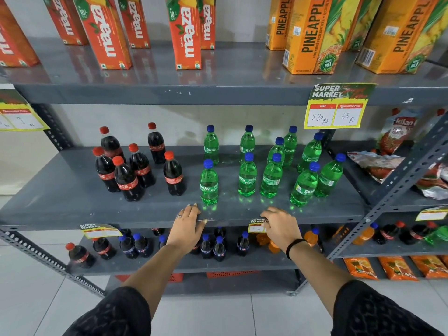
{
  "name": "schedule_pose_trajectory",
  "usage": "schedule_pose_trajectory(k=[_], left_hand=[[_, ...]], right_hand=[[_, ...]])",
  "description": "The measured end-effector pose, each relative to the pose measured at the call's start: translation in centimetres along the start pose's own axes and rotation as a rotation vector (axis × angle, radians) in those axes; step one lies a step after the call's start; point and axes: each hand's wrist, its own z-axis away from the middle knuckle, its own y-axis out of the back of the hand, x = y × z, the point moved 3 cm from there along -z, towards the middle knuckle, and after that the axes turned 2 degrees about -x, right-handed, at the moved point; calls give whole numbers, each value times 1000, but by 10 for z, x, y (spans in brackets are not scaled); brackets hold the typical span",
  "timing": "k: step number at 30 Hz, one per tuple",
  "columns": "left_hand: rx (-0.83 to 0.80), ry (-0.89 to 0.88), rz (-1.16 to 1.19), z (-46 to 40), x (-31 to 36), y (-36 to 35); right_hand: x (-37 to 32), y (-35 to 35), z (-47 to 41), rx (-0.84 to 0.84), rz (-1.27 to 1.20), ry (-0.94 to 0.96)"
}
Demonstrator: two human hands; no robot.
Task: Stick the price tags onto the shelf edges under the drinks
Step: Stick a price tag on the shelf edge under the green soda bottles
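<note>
A yellow price tag (257, 225) hangs on the front edge of the grey middle shelf (135, 220), below the green Sprite bottles (271, 174). My right hand (281, 225) rests on the shelf lip over the tag's right end, fingers pressing on it. My left hand (190, 220) lies flat on the same edge, left of the tag, fingers spread and holding nothing. A second tag (99, 231) sticks on this edge under the Coca-Cola bottles (135, 163). A larger tag (337, 107) reading 130 and 65 hangs from the upper shelf edge under the pineapple cartons (312, 35).
Maaza cartons (184, 32) stand on the top shelf, with another tag (17, 112) at its left end. The lower shelf holds dark and orange bottles (213, 246). A neighbouring rack on the right carries ketchup pouches (397, 134) and a tag (432, 214). Slotted uprights (402, 175) frame the bays.
</note>
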Motion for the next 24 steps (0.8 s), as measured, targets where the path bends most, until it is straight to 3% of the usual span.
schedule_pose_trajectory(k=[5,11,24], left_hand=[[-8,4,-2,-1,-1,0],[-26,16,-2,0,1,1],[-21,23,-7,0,2,1]], right_hand=[[-3,0,-4,-3,95,25],[1,-1,-2,4,17,14],[4,0,-1,-24,85,53]])
